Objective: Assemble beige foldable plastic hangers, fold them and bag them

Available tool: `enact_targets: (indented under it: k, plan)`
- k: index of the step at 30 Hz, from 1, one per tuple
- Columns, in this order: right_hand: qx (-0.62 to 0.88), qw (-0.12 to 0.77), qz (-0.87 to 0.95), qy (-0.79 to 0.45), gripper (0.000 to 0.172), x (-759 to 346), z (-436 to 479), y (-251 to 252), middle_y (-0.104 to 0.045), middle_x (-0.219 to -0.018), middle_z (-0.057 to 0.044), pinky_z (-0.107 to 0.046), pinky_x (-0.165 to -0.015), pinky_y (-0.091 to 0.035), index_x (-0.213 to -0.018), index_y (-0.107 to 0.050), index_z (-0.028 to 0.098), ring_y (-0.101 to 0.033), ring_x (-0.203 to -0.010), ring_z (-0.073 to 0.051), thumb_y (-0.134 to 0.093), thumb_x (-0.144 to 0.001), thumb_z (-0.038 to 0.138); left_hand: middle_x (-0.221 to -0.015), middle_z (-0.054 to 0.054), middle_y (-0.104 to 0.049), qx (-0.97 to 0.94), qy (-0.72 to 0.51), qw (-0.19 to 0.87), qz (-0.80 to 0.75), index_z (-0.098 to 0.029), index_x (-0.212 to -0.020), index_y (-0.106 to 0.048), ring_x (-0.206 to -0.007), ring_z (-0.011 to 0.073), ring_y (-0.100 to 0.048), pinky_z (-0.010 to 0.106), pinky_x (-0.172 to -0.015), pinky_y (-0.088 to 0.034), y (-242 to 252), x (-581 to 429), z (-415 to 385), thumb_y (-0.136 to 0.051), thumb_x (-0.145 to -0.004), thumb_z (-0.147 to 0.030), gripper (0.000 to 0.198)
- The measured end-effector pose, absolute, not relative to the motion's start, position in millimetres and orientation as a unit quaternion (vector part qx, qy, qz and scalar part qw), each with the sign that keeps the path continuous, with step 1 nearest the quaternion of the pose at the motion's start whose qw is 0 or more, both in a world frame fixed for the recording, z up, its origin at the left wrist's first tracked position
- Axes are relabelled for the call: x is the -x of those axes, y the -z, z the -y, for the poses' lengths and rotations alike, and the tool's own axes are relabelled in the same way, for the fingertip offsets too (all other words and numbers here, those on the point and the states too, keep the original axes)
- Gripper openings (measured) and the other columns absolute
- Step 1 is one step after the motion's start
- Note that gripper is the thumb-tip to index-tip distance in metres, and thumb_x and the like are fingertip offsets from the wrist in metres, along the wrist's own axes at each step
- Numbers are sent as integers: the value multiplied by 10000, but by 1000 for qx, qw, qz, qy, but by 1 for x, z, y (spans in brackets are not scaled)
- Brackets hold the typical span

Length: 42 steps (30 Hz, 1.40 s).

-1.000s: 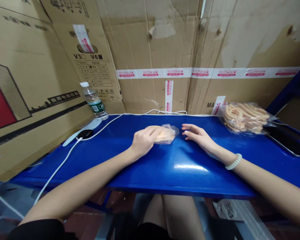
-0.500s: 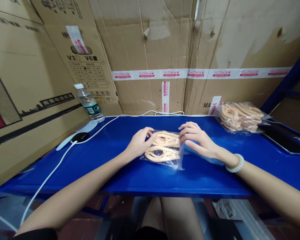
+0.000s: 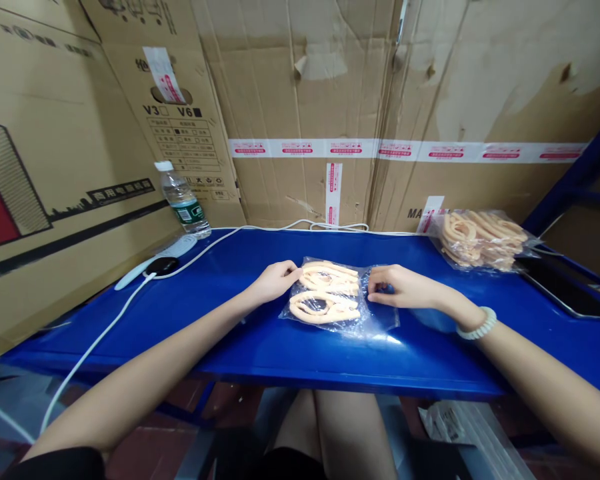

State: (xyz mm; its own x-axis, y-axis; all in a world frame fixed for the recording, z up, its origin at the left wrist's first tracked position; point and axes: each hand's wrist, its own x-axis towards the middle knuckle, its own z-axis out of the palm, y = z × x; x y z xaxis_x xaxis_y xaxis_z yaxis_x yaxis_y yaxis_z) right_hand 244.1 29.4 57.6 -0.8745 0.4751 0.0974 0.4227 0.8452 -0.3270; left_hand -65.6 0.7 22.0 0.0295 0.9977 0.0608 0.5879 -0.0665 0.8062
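A clear plastic bag (image 3: 380,323) lies flat on the blue table (image 3: 280,357), with peach-coloured looped pieces (image 3: 325,308) inside, in two rows; they look like folded hangers. At the bag's upper left edge, my left hand (image 3: 276,280) is closed, thumb and fingers pinching the plastic beside the pieces. My right hand (image 3: 405,287) is over the bag's loose right end, fingers curled in on the film. Its fingertips are partly hidden.
A second bag of peach pieces (image 3: 483,237) sits at the back right by a dark phone or tablet (image 3: 570,283). A water bottle (image 3: 185,203), a pale blue handheld item (image 3: 140,267) and a white cable (image 3: 105,333) are on the left. Cardboard (image 3: 290,187) stands behind.
My right hand has moved slightly right and its fingers have curled, and the bag's right end is now spread flat. My left fingers have drawn back to the bag's left edge.
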Motion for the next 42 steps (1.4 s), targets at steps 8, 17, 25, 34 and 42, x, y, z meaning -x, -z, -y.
enact_targets:
  k: [8, 17, 25, 34, 42]
  plan:
    - [287, 90, 949, -93, 402, -263, -55, -47, -660, -1092, -131, -411, -887, -503, -1257, -645, 170, -623, -981, -270, -612, -911, 372, -738, 79, -697, -514, -395, 493, -580, -161, -780, -527, -686, 183, -711, 335, -700, -583, -29, 43, 6, -685, -878, -287, 224]
    - [319, 88, 942, -51, 491, -284, -78, -39, -650, -1123, -144, -476, -953, -496, -1381, -588, 201, -614, -1042, -309, -584, -910, 341, -600, 1, -634, -556, -458, 388, -575, -184, -790, -531, -535, 164, -662, 292, -604, -543, -41, 26, -20, -672, -806, -103, 164]
    - [338, 110, 933, -47, 559, -283, -84, -26, -589, -1302, -205, -549, -1047, -444, -1439, -529, 147, -569, -1188, -362, -494, -955, 424, -903, 65, -767, -703, -429, 166, -543, -216, -791, -770, -952, 267, -690, 363, -934, -477, -81, 22, -28, -609, -754, -60, 228]
    - [428, 54, 899, -76, 690, -281, -83, -25, -446, -1504, -201, -678, -1081, -339, -1536, -391, 248, -403, -1392, -405, -329, -977, 648, -991, 100, -784, -766, -359, -11, -532, -187, -1026, -802, -925, 260, -710, 369, -869, -503, -108, 12, -39, -524, -852, -125, 334]
    - [451, 42, 887, -94, 727, -277, -78, -27, -376, -1582, -157, -674, -1148, -227, -1544, -368, 287, -307, -1465, -397, -252, -962, 706, -1177, 111, -738, -832, -252, -10, -493, -166, -1329, -651, -1066, 286, -691, 396, -940, -513, -122, 13, -51, -533, -831, -138, 513]
